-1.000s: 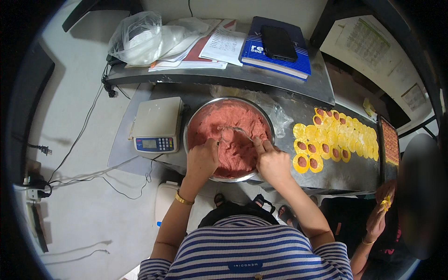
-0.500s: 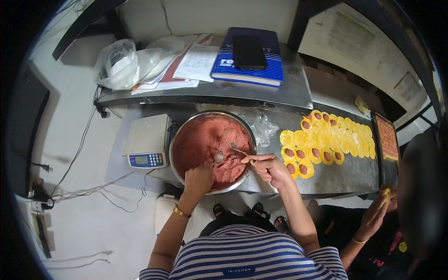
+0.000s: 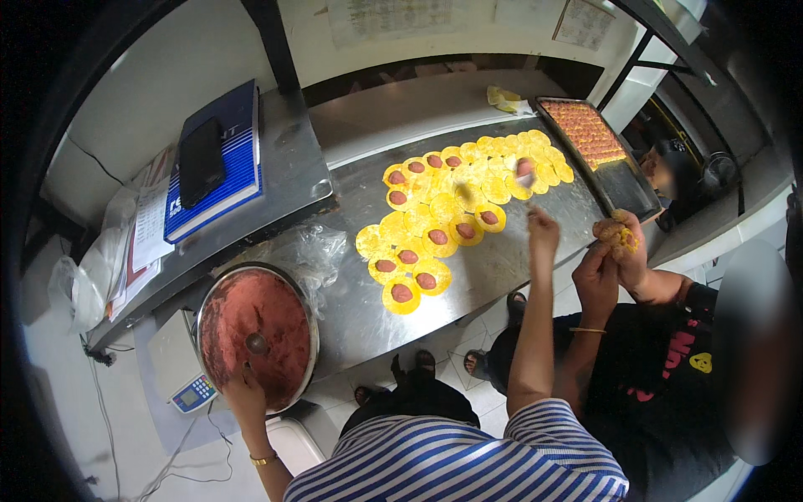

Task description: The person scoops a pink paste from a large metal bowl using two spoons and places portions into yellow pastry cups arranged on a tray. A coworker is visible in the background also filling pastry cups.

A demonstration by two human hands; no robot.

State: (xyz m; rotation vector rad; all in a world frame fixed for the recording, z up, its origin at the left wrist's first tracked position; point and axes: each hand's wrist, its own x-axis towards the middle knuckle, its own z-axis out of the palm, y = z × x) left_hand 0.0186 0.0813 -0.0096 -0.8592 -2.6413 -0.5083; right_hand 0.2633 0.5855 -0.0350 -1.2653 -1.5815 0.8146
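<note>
Left hand [image 3: 243,391] pinches round spoon [image 3: 256,344] in bowl [image 3: 315,337] of pink mix [image 3: 247,305], beside scale [image 3: 171,351]. Right hand [image 3: 542,227], blurred, pinches loaded spoon [image 3: 524,172] over yellow wrappers [image 3: 418,219] on table [image 3: 360,335].

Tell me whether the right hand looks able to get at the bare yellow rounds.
Most likely yes: the right hand is close to the bare yellow rounds, no barrier shows between, and the co-worker's hands are off to the right.
</note>
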